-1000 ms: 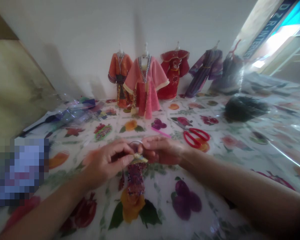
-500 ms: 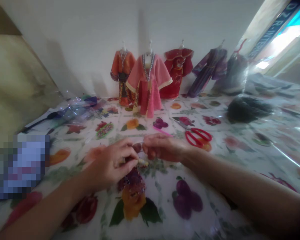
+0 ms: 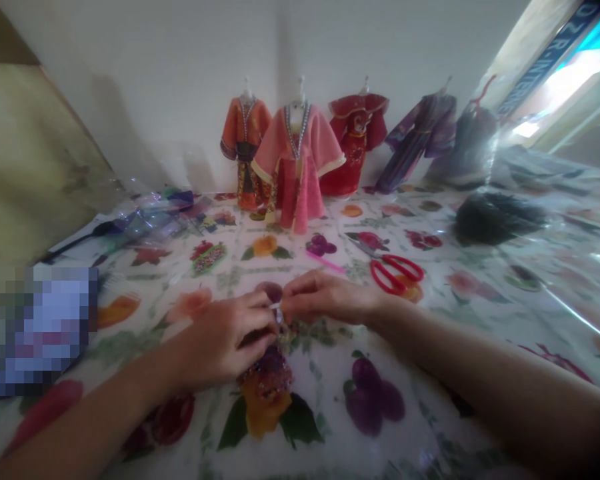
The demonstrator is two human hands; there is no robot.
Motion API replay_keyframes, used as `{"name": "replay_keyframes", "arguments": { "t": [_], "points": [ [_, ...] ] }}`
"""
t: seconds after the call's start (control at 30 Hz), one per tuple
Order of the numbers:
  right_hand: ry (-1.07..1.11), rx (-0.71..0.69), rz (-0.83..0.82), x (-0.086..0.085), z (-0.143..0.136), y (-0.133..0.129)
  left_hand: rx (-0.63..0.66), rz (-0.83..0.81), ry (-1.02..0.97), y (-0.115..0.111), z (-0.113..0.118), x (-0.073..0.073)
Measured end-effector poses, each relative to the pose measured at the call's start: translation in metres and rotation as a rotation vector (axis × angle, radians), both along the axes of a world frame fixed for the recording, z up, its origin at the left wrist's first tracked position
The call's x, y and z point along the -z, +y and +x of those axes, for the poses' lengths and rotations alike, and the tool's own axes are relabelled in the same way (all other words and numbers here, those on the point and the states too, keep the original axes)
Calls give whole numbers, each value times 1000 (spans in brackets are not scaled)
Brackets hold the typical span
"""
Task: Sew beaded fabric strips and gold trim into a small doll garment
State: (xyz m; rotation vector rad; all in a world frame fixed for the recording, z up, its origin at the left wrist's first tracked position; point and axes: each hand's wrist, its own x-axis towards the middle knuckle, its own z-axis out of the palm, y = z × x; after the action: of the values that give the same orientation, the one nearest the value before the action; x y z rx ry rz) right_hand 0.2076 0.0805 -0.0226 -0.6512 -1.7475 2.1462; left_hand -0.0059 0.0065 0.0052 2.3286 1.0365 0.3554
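Note:
My left hand [image 3: 230, 333] and my right hand [image 3: 325, 298] meet near the middle of the table. Both have their fingers closed round a small whitish piece [image 3: 277, 307] between the fingertips; its shape is too small to make out. Just below my left hand lies a dark purple, glittery beaded piece [image 3: 271, 372], partly hidden by that hand. Red-handled scissors [image 3: 396, 273] rest right of my right hand, and a thin pink stick [image 3: 325, 261] lies behind it. A small green-edged tray of beads [image 3: 210, 259] is behind my left hand.
Doll-sized outfits on stands, including a pink robe [image 3: 299, 153], line the back wall. A dark bundle [image 3: 497, 217] lies at right. Clear plastic packets [image 3: 155, 207] are at back left, with a blurred-out flat object [image 3: 47, 330] in front. A fruit-patterned cloth [image 3: 325, 407] covers the table.
My right fingers have drawn in to meet my left fingertips, pinching the small whitish piece. My left hand has shifted slightly down. The view has moved a little.

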Motion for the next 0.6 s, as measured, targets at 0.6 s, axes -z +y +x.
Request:
{"name": "replay_keyframes", "arguments": {
  "t": [0.6],
  "points": [
    [-14,30,74,-5,1,-1,-18,12,-1,-2,3,0]
  ]
}}
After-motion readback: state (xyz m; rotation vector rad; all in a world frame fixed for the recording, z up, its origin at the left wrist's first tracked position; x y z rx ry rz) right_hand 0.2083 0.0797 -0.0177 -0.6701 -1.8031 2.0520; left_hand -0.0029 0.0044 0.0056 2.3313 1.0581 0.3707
